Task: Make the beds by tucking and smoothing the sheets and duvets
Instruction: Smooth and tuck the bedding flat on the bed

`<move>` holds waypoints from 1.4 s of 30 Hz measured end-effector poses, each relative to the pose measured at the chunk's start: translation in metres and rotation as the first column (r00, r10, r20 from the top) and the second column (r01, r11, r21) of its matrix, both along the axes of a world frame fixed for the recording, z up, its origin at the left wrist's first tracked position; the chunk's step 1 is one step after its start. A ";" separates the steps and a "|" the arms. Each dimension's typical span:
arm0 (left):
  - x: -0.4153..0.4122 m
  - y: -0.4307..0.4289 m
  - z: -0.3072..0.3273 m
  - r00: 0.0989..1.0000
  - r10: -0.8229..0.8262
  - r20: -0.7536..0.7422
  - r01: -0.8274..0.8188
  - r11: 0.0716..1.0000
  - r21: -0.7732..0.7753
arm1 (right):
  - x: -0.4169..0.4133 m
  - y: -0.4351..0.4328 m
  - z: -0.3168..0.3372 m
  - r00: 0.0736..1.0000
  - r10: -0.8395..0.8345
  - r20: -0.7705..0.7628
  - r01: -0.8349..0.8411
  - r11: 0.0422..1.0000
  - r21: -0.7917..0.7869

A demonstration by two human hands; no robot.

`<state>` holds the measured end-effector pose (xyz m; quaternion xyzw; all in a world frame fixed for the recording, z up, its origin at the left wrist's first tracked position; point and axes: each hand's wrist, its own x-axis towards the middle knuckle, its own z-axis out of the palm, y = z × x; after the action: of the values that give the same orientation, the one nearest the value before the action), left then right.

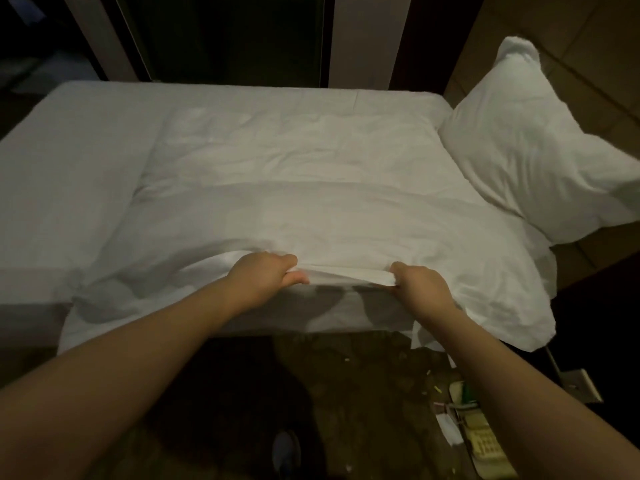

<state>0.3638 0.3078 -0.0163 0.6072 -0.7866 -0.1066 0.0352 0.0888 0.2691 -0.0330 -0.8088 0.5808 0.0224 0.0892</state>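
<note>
Head camera, looking down over the near edge of the bed (52,188): my left hand (266,277) and right hand (420,284) are both curled tight on the hem of the duvet (311,188), fingers over the top and thumbs underneath. The stretch of hem between them is pulled into a taut, raised fold. The hem runs left to right along the bed's near edge, so its long axis lies straight across me and the rest of the duvet spreads away from my hands toward the far edge.

My right hand is nearer the pillow (540,150), which is propped at the right end of the bed. My left hand is nearer the bare sheet (69,237) at the left end, which the duvet does not reach. On my right the duvet spills off the near right corner and hangs loose.

I think the next pull has to carry it leftward (that is where the room is). The floor (225,393) straight ahead looks open, but a phone (485,441) and scraps lie by the near right corner.
</note>
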 end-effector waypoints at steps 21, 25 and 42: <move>0.021 -0.055 0.068 0.989 -0.132 0.060 0.142 0.791 -0.595 | 0.004 -0.052 0.099 0.999 0.043 0.030 -0.033 0.962 -0.271; 0.054 -0.161 0.081 0.980 -0.176 0.093 0.194 0.729 -0.657 | 0.034 -0.155 0.115 0.998 0.055 -0.021 -0.059 0.939 -0.340; 0.115 -0.617 0.034 0.944 0.109 0.312 -0.020 0.960 -0.278 | 0.167 -0.600 0.044 0.950 -0.294 -0.100 0.267 0.937 -0.224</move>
<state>0.4789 -0.3089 0.0178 0.6315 -0.7683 0.1043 -0.0083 0.2560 -0.3309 0.0113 -0.7191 0.6941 0.0023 -0.0321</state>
